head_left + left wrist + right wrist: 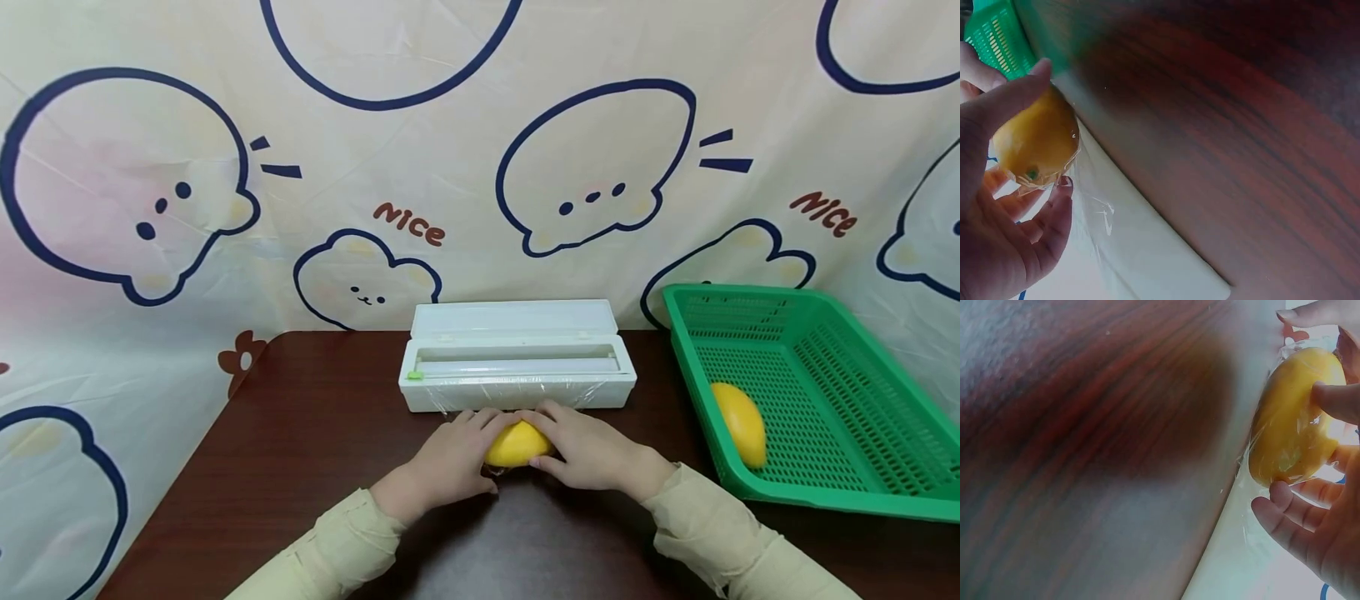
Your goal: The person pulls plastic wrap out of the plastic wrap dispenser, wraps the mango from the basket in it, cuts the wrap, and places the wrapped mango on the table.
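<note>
A yellow mango (517, 444), partly covered in clear cling film, is held between both hands just in front of a white cling film dispenser (517, 393). My left hand (453, 457) grips its left end, fingers over the far side and thumb on the near side. On the opposite end, my right hand (592, 447) holds it with the thumb (1335, 400) on its near face. Crinkled film (1100, 215) runs between the mango and the dispenser's front. The dispenser's lid (513, 317) stands raised, with a film roll inside. The mango's underside is hidden.
At the right stands a green plastic basket (855, 500) with a second mango (738, 425) lying along its left wall. A small green slider (415, 376) sits on the dispenser's left edge. Behind the dark wooden table (315, 417) hangs a printed curtain (465, 167).
</note>
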Tool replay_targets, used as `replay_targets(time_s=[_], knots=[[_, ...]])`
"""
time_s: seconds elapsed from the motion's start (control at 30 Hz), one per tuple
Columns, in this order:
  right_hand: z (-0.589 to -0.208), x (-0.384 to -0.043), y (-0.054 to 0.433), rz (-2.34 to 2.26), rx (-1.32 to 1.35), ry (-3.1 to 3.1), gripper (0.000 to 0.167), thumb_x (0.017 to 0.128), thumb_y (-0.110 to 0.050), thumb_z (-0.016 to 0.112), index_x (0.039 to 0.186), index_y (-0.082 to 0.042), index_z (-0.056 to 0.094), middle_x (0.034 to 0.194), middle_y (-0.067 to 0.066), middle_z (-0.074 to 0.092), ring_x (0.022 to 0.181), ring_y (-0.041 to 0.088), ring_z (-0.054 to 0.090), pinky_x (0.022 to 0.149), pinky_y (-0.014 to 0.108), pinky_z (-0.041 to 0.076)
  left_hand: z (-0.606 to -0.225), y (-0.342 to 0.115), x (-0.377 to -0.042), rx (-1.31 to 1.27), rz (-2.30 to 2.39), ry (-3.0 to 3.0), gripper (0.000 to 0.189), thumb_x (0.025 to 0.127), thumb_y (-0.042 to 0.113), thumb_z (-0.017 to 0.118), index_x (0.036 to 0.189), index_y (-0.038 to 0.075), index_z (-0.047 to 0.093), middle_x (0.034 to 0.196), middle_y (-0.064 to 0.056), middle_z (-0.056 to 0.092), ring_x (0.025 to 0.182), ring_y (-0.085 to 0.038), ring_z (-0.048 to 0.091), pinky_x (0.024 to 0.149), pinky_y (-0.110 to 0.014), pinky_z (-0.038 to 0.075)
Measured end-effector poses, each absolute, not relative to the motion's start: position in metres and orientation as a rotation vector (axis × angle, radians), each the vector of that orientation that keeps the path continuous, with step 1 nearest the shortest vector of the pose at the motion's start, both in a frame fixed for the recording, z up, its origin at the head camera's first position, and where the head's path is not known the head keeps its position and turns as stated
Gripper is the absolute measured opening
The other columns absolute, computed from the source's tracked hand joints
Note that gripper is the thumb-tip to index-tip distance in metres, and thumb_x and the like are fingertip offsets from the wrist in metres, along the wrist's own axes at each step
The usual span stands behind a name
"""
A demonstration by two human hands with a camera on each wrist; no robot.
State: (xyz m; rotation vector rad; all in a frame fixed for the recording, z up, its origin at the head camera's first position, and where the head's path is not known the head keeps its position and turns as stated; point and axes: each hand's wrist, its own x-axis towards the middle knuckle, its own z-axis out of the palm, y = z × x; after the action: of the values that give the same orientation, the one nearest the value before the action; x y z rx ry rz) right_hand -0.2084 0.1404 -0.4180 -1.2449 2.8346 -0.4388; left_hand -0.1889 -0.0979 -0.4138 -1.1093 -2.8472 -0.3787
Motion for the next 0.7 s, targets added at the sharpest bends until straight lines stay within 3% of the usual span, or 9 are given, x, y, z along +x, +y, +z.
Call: replay_targets(time_s=[0.27, 0.7], knots=[[-0.412, -0.206, 0.144, -0.458, -1.235, 2.835, 0.058, 0.1, -0.033, 0.066, 0.148, -0.005, 0.049, 0.129, 0.005, 0.055, 0.104, 0.017, 0.058, 0.092, 0.04, 0.052, -0.411, -0.101, -0.189, -1.107, -0.496, -2.808, 0.067, 0.091, 0.033, 0.08, 0.147, 0.012, 0.052, 0.134, -0.007, 0.062, 0.112, -0.027, 0.059, 0.087, -0.046, 0.053], [-0.402, -0.207, 0.154, -0.594, -1.189, 2.831, 0.047, 0.105, -0.035, 0.06, 0.144, -0.01, 0.057, 0.13, 0.002, 0.059, 0.11, 0.018, 0.061, 0.095, 0.043, 0.052, -0.407, -0.111, -0.191, -1.124, -0.749, -2.891, 0.058, 0.1, 0.028, 0.069, 0.151, 0.009, 0.048, 0.141, -0.009, 0.058, 0.12, -0.024, 0.055, 0.099, -0.047, 0.047]])
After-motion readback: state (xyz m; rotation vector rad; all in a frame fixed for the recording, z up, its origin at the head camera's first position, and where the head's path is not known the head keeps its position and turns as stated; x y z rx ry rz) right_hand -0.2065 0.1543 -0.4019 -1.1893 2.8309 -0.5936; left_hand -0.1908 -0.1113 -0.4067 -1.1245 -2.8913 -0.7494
